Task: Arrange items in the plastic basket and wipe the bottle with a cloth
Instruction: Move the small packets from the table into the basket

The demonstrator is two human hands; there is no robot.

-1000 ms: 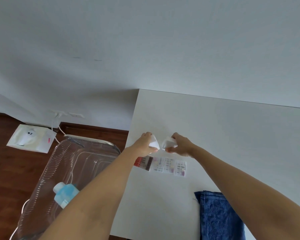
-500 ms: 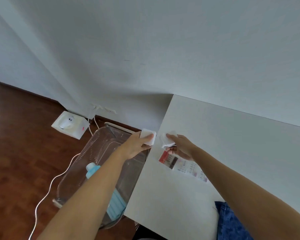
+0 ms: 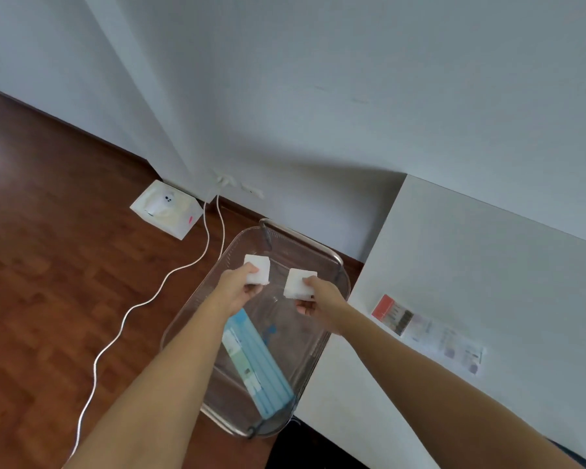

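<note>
Left hand (image 3: 239,287) pinches one white square packet (image 3: 258,273); right hand (image 3: 320,302) pinches another (image 3: 298,283). Both hover over the clear plastic basket (image 3: 332,336), likely for dropping in. Blue mask pack (image 3: 256,363) lies at its 6 o'clock end. No bottle visible.

We see our two long arms, bare all the way up, with no sleeves. Our left hand (image 3: 236,288) and right hand (image 3: 319,298) wear no gloves, rings or watches.

Two white pads (image 3: 257,269) above clear basket (image 3: 339,282).
</note>
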